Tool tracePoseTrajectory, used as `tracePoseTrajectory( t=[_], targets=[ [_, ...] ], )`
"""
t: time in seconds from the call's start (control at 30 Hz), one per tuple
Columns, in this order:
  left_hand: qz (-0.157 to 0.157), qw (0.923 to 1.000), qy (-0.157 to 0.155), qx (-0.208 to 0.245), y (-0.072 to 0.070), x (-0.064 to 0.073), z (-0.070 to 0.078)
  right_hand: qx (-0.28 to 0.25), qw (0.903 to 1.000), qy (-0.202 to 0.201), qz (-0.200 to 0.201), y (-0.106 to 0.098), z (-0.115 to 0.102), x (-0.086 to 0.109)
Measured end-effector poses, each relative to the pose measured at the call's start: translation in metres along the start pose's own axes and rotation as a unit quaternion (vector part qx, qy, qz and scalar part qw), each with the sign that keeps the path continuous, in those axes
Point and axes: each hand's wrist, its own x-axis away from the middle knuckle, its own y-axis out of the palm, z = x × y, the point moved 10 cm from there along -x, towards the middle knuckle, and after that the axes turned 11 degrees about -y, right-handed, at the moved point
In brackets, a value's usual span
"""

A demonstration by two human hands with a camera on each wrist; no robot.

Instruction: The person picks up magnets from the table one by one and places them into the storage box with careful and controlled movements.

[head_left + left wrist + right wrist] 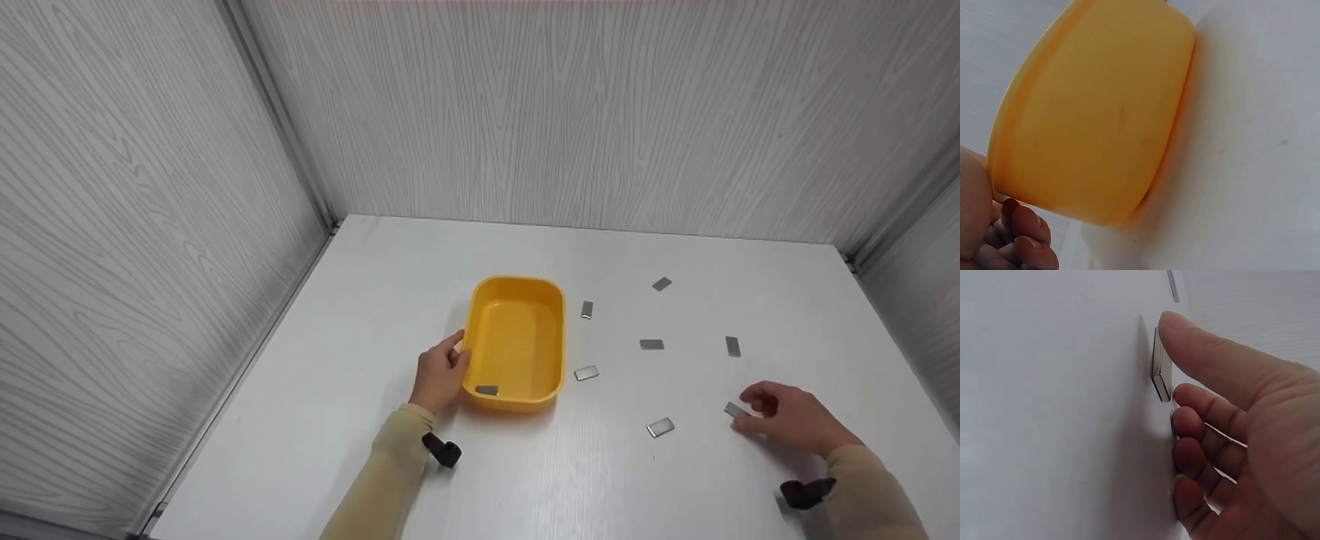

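Note:
A yellow rectangular tray point(525, 281) stands on the white table, and one small silver metal block point(487, 390) lies inside it by the near left corner. At the tray's left side, my left hand point(439, 375) holds the rim, with the thumb at the edge and the fingers curled below in the left wrist view. On the right, my right hand point(795, 416) is around another silver block point(733, 409) on the table. In the right wrist view the thumb overlaps that block's point(1162, 374) upper end, and the loosely bent fingers hang near its lower end.
Several more silver blocks lie scattered between the tray and my right hand, including one near the front point(661, 427), one beside the tray point(586, 373) and one at the back point(661, 284). Grey wood-grain walls point(570, 112) enclose the table point(315, 390) behind and at both sides.

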Motion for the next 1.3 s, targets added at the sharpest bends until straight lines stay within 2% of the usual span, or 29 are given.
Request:
tracePoseTrajectory(
  t=[0.13, 0.2, 0.63, 0.93, 1.17, 1.3],
  targets=[
    [0.002, 0.9997, 0.022, 0.005, 0.0002, 0.0002, 0.0028, -0.001, 1.0, 0.006, 0.002, 0.0015, 0.005, -0.0003],
    [0.003, 0.9997, 0.024, 0.005, 0.0, -0.0002, 0.0027, 0.004, 1.0, 0.005, 0.007, 0.0013, 0.0063, -0.0012],
    [-0.001, 1.0, -0.005, 0.008, 0.0023, -0.0019, 0.0014, 0.01, 0.9994, 0.004, 0.034, -0.002, 0.0009, -0.0001],
    [-0.004, 0.9993, -0.037, -0.002, 0.0023, -0.0001, -0.0046, 0.008, 0.9995, 0.003, 0.029, 0.0005, 0.0007, -0.0023],
    [0.0, 0.9999, -0.007, -0.013, 0.0018, -0.0015, 0.0027, -0.002, 0.9998, 0.0, 0.02, 0.0007, 0.0016, -0.0029],
    [0.002, 0.9995, -0.03, -0.011, 0.0019, -0.0011, -0.0012, -0.01, 0.9999, 0.001, 0.014, 0.0013, 0.0016, -0.0052]
  ],
)
